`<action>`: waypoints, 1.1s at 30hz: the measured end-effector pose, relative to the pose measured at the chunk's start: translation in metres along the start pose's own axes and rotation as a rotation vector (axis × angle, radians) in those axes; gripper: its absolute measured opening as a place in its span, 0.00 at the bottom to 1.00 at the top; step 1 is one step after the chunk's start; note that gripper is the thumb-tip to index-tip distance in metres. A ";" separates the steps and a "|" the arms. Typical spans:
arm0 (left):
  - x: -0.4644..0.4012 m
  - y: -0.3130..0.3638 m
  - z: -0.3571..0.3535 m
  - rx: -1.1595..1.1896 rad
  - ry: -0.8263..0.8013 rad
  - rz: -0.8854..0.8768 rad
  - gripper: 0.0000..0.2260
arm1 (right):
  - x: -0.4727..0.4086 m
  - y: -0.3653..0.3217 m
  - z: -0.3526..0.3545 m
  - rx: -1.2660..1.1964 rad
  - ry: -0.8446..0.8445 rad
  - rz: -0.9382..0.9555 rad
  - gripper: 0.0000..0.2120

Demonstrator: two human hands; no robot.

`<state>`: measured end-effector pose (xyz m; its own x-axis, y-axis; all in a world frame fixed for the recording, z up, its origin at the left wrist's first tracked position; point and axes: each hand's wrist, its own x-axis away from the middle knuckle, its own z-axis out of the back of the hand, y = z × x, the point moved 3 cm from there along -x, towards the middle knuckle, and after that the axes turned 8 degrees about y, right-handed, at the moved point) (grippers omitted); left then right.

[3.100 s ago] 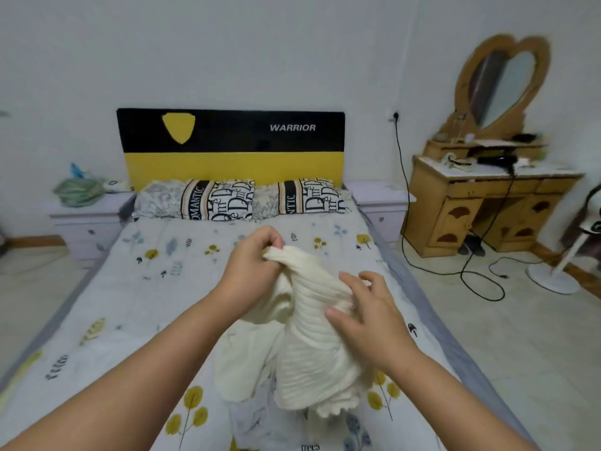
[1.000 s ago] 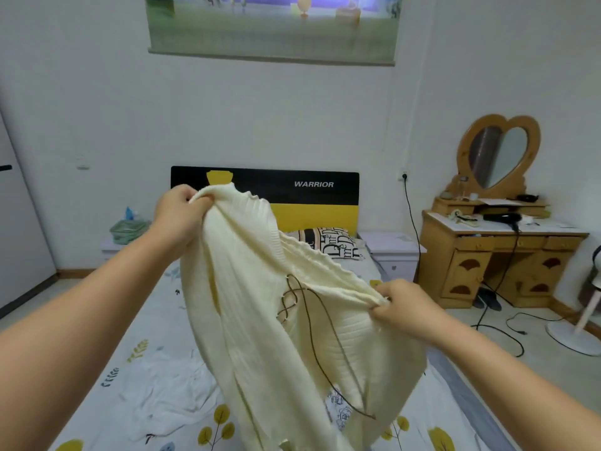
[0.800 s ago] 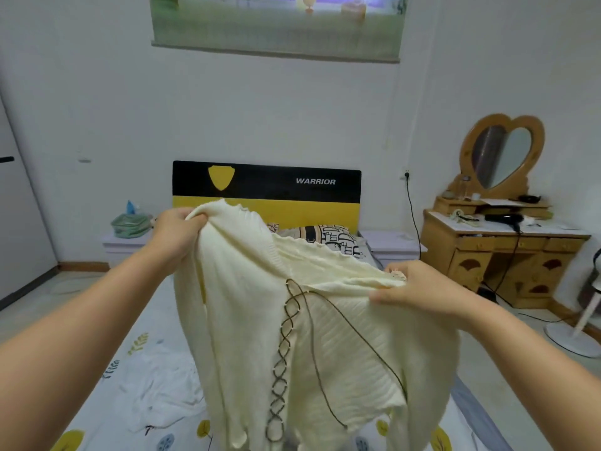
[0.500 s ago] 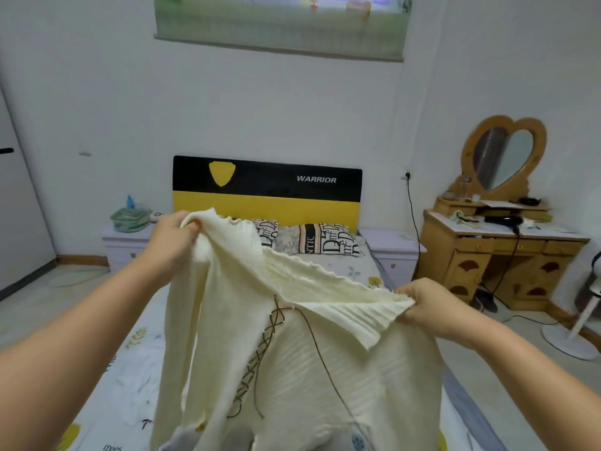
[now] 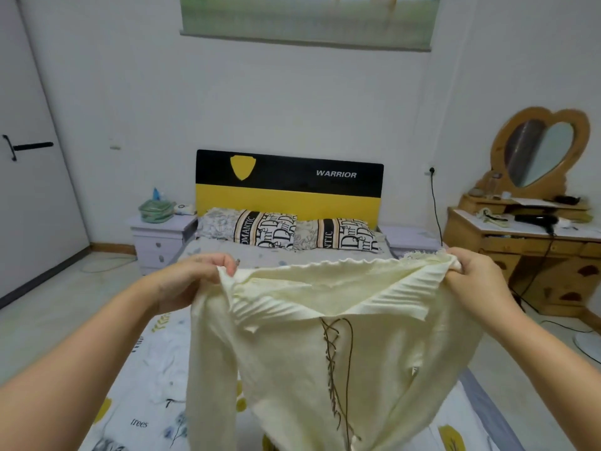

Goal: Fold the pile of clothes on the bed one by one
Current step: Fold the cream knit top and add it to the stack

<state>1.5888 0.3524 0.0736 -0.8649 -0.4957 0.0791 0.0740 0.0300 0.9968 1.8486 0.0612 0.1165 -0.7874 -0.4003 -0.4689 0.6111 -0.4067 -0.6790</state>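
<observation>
A cream ribbed knit top [image 5: 325, 362] with brown front lacing [image 5: 335, 359] hangs spread in the air over the bed [image 5: 136, 379]. The left hand [image 5: 192, 281] pinches its left shoulder, fingers curled into the fabric; the right hand [image 5: 471, 275] grips the right shoulder likewise. Below lies a white garment [image 5: 162, 362] on the floral sheet. Beyond, two printed pillows [image 5: 286, 232] rest against the black-and-yellow headboard [image 5: 289, 187].

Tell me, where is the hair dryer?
In the head view the black hair dryer lies on the wooden dressing table at the far right, below the heart-shaped mirror.
</observation>
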 end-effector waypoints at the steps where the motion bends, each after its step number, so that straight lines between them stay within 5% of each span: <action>1: 0.002 0.001 -0.004 -0.016 -0.016 0.004 0.08 | 0.001 0.001 -0.001 -0.002 -0.013 -0.003 0.09; 4: 0.002 0.001 -0.011 -0.154 0.038 0.005 0.17 | 0.003 0.005 -0.003 -0.034 -0.072 -0.043 0.08; 7: 0.001 0.001 -0.018 -0.302 0.264 -0.079 0.04 | 0.006 0.014 -0.001 -0.059 -0.177 -0.125 0.09; 12: 0.005 -0.012 -0.019 -0.410 0.468 -0.112 0.03 | 0.012 0.027 0.000 -0.333 -0.471 -0.436 0.17; 15: 0.013 -0.023 -0.018 -0.488 0.498 -0.074 0.14 | 0.023 0.028 -0.002 -0.331 -0.534 -0.389 0.12; 20: 0.031 -0.035 -0.016 -0.397 0.512 -0.068 0.10 | 0.042 0.025 -0.006 -0.148 -0.342 -0.164 0.07; 33: 0.120 -0.017 0.006 -0.431 0.380 -0.169 0.07 | 0.124 -0.039 0.015 -0.143 -0.008 -0.046 0.09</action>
<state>1.4809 0.2978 0.0663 -0.6499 -0.7410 -0.1689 0.2141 -0.3918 0.8948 1.7283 0.0155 0.0933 -0.8132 -0.3909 -0.4311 0.5562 -0.3038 -0.7736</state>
